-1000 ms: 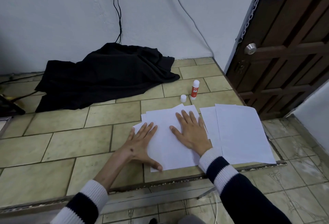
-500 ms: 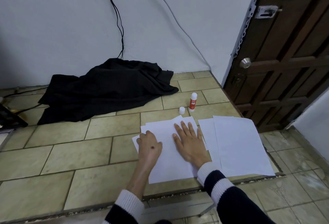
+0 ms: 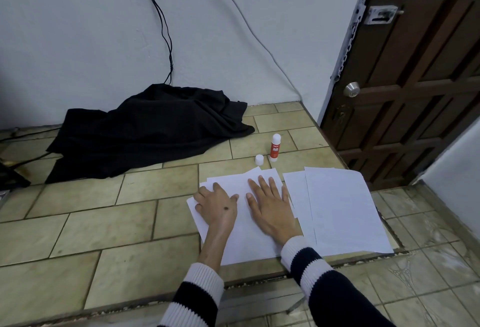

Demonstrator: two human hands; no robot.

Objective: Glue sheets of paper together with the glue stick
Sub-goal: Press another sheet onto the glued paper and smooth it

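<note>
Paper stack [image 3: 244, 238] is lying flat on the tiled worktop [image 3: 109, 222], long axis running away from the person, sheets a bit fanned at the far edge. Both hands are pressing down on it: the left hand [image 3: 217, 205] is sitting near the stack's left edge with its fingers [image 3: 201, 192] curled and bunched up, while the right hand [image 3: 270, 204] is lying palm down with fingers [image 3: 262, 183] straight and slightly spread. Neither one is gripping anything. A second pile of sheets [image 3: 340, 209] is lying just to the right, overlapping a little. Beyond the paper, the glue stick [image 3: 275, 147] is standing upright, uncapped, with its white cap [image 3: 259, 159] standing just beside it. Further back a black cloth [image 3: 145, 129] is lying crumpled against the wall.
</note>
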